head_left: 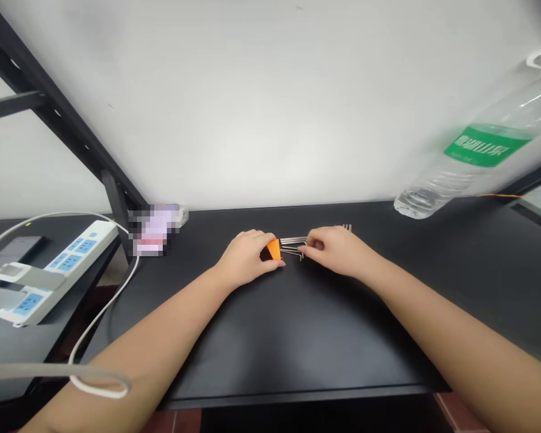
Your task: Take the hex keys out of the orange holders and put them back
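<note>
My left hand [247, 258] is closed on an orange holder [275, 249] above the black table [306, 337]. Several thin metal hex keys [292, 241] stick out of the holder toward the right, some with bent ends. My right hand [336, 249] is closed at the far ends of these keys, thumb and finger pinched near a bent tip. Which key it grips is hard to make out. Just behind the right hand, several short metal ends [348, 228] show, partly hidden by it.
A large clear bottle with a green label [489, 145] stands at the back right. At left are a white power strip [67, 264], a white cable [92, 325] and a black metal frame [72, 126]. A blurred package [157, 228] lies at the back left.
</note>
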A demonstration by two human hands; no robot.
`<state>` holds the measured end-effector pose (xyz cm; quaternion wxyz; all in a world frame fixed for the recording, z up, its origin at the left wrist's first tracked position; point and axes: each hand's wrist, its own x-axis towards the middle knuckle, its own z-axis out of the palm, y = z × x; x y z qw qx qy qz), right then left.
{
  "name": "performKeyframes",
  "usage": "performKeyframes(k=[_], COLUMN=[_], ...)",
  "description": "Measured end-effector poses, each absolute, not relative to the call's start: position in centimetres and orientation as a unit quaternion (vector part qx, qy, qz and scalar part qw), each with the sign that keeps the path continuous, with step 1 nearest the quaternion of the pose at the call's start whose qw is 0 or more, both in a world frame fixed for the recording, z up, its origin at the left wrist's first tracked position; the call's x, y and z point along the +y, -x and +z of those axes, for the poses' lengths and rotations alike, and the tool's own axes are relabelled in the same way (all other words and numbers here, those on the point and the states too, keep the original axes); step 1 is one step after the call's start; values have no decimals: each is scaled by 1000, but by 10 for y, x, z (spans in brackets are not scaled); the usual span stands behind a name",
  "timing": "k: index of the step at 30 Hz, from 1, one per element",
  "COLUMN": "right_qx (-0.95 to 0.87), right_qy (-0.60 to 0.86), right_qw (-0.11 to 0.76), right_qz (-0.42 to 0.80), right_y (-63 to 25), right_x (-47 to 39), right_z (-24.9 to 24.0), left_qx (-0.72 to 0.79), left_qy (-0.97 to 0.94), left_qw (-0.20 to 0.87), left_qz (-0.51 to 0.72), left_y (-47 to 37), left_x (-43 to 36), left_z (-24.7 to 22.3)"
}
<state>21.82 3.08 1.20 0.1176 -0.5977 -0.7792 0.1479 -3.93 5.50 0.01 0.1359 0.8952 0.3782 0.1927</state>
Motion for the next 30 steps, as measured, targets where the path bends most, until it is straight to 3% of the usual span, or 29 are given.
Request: performKeyframes(k=[5,30], right_qx=[-831,-843], right_qy=[526,480], right_qw=[141,241], right_qz=[117,39], right_y=[-211,-210], right_x=[28,45], right_z=[-1,-27], left_qx=[379,381], left_qy=[-894,-889], left_qw=[136,145], left_qz=[197,208], left_y=[39,38], left_x=[55,54], left_z=[-1,-1])
